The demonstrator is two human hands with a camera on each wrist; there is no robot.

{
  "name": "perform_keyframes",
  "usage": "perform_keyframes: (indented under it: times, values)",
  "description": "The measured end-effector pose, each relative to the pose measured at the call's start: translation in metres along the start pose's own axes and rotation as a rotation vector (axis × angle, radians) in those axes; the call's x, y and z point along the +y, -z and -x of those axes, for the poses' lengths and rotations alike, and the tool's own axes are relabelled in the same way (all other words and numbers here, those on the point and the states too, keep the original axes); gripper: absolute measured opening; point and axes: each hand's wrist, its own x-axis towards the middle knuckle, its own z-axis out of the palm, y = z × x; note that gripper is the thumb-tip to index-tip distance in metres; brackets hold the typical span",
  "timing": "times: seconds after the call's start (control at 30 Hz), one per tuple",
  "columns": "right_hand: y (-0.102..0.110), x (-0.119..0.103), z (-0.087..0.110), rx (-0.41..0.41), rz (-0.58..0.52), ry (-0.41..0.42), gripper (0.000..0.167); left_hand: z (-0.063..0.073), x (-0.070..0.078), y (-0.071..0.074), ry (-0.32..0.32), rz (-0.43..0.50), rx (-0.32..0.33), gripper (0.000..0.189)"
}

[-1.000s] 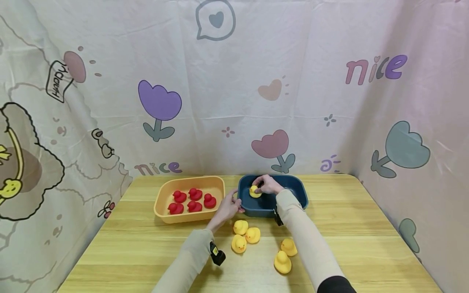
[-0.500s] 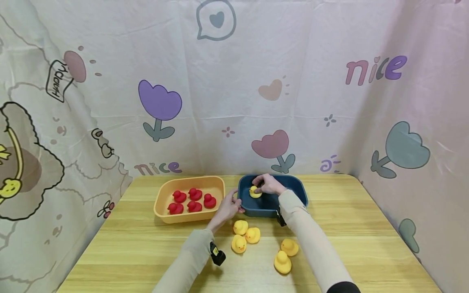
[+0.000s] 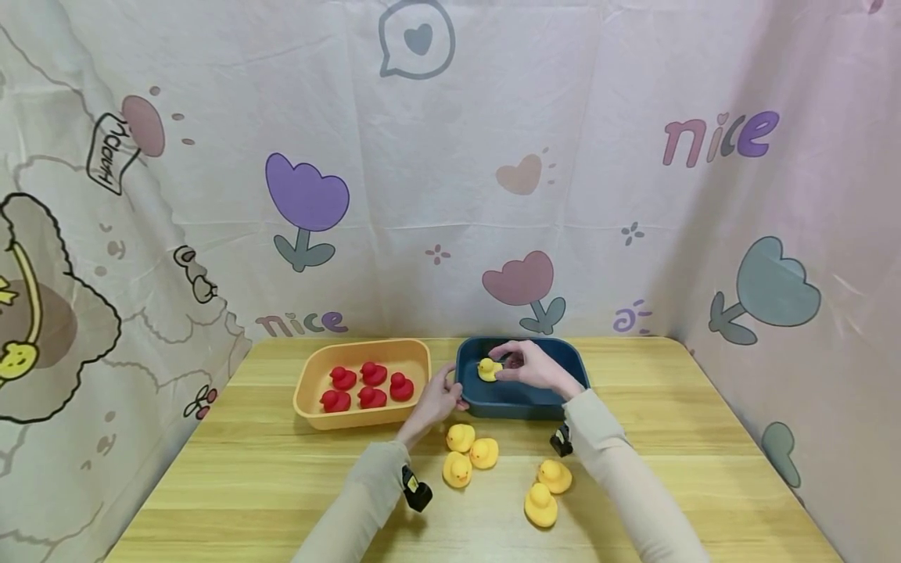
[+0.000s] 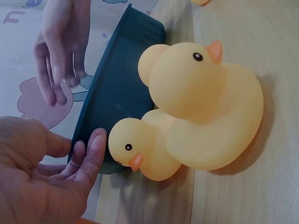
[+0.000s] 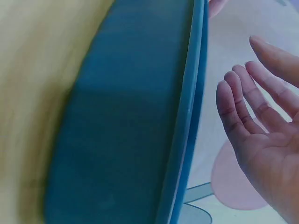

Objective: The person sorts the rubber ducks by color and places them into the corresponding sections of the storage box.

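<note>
A dark blue plastic bin (image 3: pixel 510 410) stands at the back of the table with one yellow rubber duck (image 3: pixel 486 370) inside, near its left end. My left hand (image 3: pixel 435 397) grips the bin's left end, thumb over the rim (image 4: pixel 80 122) and fingers along the outer wall. Above the bin, my right hand (image 3: pixel 536 366) is just right of the duck; its fingers are spread and slightly bent, and the right wrist view shows the palm (image 5: pixel 271 149) holding nothing. Several yellow rubber ducks (image 3: pixel 483 453) lie in front of the bin, two of them (image 3: pixel 540 505) farther right.
Left of the blue bin stands a yellow-orange bin (image 3: pixel 352 420) with several red rubber ducks (image 3: pixel 372 397) in it. The wooden table (image 3: pixel 232 485) ends at a printed cloth backdrop (image 3: pixel 436 156) behind and on both sides.
My right hand has let go of the yellow duck in the blue bin and moved to the right, fingers spreading. My left hand has stayed at the bin's left end.
</note>
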Motion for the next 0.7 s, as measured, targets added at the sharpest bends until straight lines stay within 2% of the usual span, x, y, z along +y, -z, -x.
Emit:
perform_keyframes:
  times: [0.27, 0.4, 0.7]
  values:
    - [-0.003, -0.003, 0.044, 0.062, -0.067, 0.064, 0.034, 0.002, -0.001, 0.000, 0.007, 0.002, 0.002, 0.051]
    - [-0.004, 0.000, 0.064, 0.091, -0.137, 0.107, 0.031, 0.002, -0.001, 0.000, 0.009, -0.001, 0.002, 0.051]
    - [-0.002, 0.013, 0.105, 0.087, -0.244, 0.098, 0.029, 0.002, -0.001, 0.000, 0.013, -0.016, 0.000, 0.053]
